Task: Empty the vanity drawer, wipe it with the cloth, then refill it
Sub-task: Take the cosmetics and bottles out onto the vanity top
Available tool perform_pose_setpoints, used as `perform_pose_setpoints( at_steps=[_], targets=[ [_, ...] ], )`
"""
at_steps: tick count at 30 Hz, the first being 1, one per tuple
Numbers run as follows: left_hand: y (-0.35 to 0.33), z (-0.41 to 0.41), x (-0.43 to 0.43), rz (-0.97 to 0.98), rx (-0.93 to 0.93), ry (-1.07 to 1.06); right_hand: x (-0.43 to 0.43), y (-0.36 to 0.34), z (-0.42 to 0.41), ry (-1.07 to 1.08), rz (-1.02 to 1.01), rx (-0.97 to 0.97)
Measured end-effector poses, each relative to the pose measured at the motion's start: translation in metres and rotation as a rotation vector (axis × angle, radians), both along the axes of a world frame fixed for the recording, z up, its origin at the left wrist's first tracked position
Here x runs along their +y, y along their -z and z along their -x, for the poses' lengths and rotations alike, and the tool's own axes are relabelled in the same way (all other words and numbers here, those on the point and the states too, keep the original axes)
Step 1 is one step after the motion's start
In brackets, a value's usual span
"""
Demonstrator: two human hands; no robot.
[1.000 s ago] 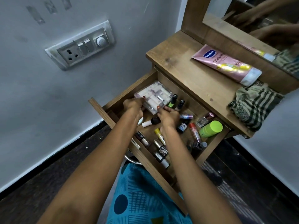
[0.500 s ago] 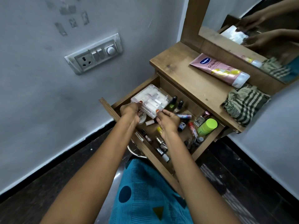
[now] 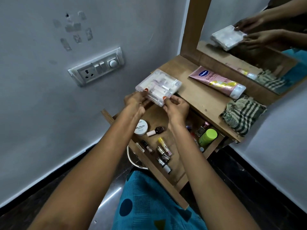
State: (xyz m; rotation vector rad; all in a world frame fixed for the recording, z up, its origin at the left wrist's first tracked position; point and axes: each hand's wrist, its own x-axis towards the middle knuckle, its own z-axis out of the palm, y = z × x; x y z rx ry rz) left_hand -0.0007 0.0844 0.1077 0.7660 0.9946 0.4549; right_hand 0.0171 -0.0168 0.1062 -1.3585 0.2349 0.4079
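Clear plastic box (image 3: 158,86) held above the drawer (image 3: 156,116)
Left hand (image 3: 134,101) and right hand (image 3: 177,107) pinch its near edge; it hangs over the drawer's back end, tabletop (image 3: 201,98) just beyond, nearer the right hand

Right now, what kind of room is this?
Most likely a bedroom or dressing corner in a home: a wooden vanity with a mirror, its open drawer holding a nail polish bottle and other small cosmetics, and a pink lotion tube lying on top.
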Motion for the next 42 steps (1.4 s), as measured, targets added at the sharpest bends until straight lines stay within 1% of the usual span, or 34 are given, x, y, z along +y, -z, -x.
perform_pose_setpoints(
  at_steps=[5, 10, 14, 16, 22, 28, 36, 39, 42],
  targets=[
    [-0.002, -0.032, 0.003, 0.002, -0.026, 0.033, 0.007, 0.008, -0.031, -0.073, 0.304, -0.255],
    [0.004, -0.055, 0.005, -0.001, -0.073, 0.048, 0.009, 0.019, -0.055, -0.222, 0.466, -0.454],
    [0.011, -0.067, 0.011, -0.026, -0.070, 0.066, 0.012, 0.021, -0.065, -0.220, 0.621, -0.644],
    [0.012, -0.073, 0.011, -0.042, -0.072, 0.068, 0.014, 0.021, -0.070, -0.198, 0.665, -0.699],
    [0.015, -0.091, 0.012, -0.136, -0.037, 0.020, 0.018, 0.025, -0.082, -0.196, 0.683, -0.746],
    [0.019, -0.094, 0.011, -0.184, -0.001, -0.014, 0.018, 0.029, -0.084, -0.213, 0.697, -0.770],
    [0.016, -0.083, 0.002, -0.183, 0.024, 0.004, 0.005, 0.025, -0.085, -0.336, 0.724, -0.739],
    [0.014, -0.074, -0.006, -0.221, 0.024, 0.001, -0.003, 0.022, -0.080, -0.342, 0.678, -0.715],
    [0.018, -0.060, -0.017, -0.278, 0.094, 0.056, -0.016, 0.021, -0.076, -0.348, 0.664, -0.717]
  ],
)
